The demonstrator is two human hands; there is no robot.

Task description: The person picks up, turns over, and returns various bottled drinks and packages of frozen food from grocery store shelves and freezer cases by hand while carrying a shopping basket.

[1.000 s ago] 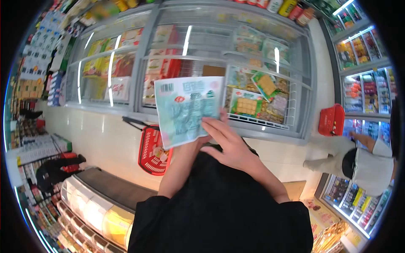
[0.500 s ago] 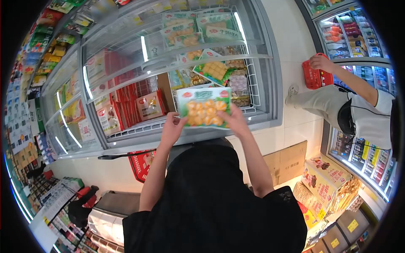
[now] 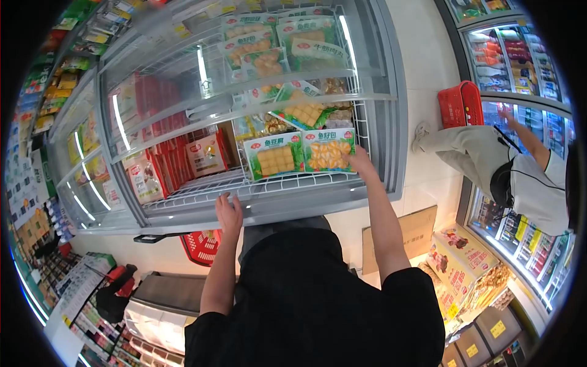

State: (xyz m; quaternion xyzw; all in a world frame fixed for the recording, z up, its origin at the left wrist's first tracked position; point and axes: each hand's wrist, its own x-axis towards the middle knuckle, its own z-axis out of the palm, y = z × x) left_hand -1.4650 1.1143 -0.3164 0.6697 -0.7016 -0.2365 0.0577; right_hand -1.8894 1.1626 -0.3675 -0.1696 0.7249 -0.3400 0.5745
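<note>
In the head view my right hand (image 3: 362, 163) grips the right edge of a green and white food packet (image 3: 329, 153) with orange-and-white pieces pictured on it. That packet stands in the freezer basket, beside a similar packet (image 3: 274, 160) picturing yellow cubes. Another cube packet (image 3: 304, 110) lies tilted behind them. My left hand (image 3: 228, 214) is over the front rim of the chest freezer (image 3: 281, 211), fingers slightly bent and apart, holding nothing.
Glass sliding lids (image 3: 244, 110) cover the back of the freezer. Red packets (image 3: 177, 162) stand at the left inside. A red shopping basket (image 3: 202, 246) is on the floor by my legs. At right, a person (image 3: 520, 165) stands near another red basket (image 3: 460, 105) and lit fridges.
The orange-and-white packet went from both hands down into the freezer beside the cube packet. My left hand let go and moved down and left; the right stayed on the packet's edge.
</note>
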